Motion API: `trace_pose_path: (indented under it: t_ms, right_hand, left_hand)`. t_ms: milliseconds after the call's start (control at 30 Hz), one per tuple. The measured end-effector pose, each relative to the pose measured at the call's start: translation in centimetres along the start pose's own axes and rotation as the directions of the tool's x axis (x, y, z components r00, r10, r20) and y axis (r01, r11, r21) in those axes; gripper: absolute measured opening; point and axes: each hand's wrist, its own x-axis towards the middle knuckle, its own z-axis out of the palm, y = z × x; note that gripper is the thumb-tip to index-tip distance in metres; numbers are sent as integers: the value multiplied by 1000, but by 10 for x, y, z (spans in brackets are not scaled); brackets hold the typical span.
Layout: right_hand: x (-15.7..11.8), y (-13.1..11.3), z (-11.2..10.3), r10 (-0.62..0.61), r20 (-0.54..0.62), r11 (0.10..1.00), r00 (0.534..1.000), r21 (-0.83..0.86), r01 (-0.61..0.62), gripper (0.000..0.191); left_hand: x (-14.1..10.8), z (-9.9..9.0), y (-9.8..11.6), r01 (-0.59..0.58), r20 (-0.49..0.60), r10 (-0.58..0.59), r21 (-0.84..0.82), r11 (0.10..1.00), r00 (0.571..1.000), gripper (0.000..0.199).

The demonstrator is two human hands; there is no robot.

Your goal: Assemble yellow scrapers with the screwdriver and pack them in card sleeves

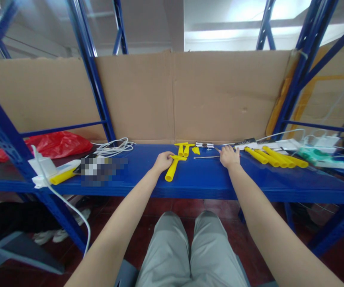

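My left hand [163, 161] pinches one end of the crosspiece of a yellow T-shaped piece [171, 171], whose round tube points toward me on the blue table [142, 167]. Just behind it lie two more yellow T-shaped pieces [186, 149] and a small yellow scrap [196, 150]. My right hand [229, 156] rests at the back of the table, its fingers closed around something too small to make out. A thin metal rod [206, 157] lies left of that hand, with small dark-and-silver parts [204, 145] behind the rod.
Several yellow tubes [275, 157] lie at right, beside a green-and-white item [319, 157]. White cables [115, 147], a red bag [58, 144] and a white device [45, 167] are at left. Cardboard [204, 95] stands behind, between blue posts.
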Motion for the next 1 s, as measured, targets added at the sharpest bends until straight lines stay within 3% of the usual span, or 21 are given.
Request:
trace_pose_path:
  t_ms: [167, 400, 600, 767, 1000]
  right_hand:
    - [3, -3, -3, -31, -5, 999, 1000, 9, 31, 43]
    - [21, -7, -9, -161, -115, 987, 980, -37, 158, 42]
    - [41, -8, -6, -61, -66, 998, 996, -28, 60, 42]
    - [58, -16, 1, -65, -7, 997, 998, -34, 65, 40]
    - [80, -29, 9, 60, 214, 998, 975, -13, -58, 47]
  left_hand:
    - [-1, -2, 0, 25, -18, -25, 3, 1000, 1000, 35]
    - [-7, -8, 5, 134, -106, -129, 32, 991, 986, 32]
    - [-11, -7, 8, 68, -108, -68, -6, 998, 992, 32]
    - [-11, -5, 9, 24, -106, -27, -24, 999, 994, 32]
    - [-12, -3, 8, -19, -122, 14, -35, 999, 992, 31]
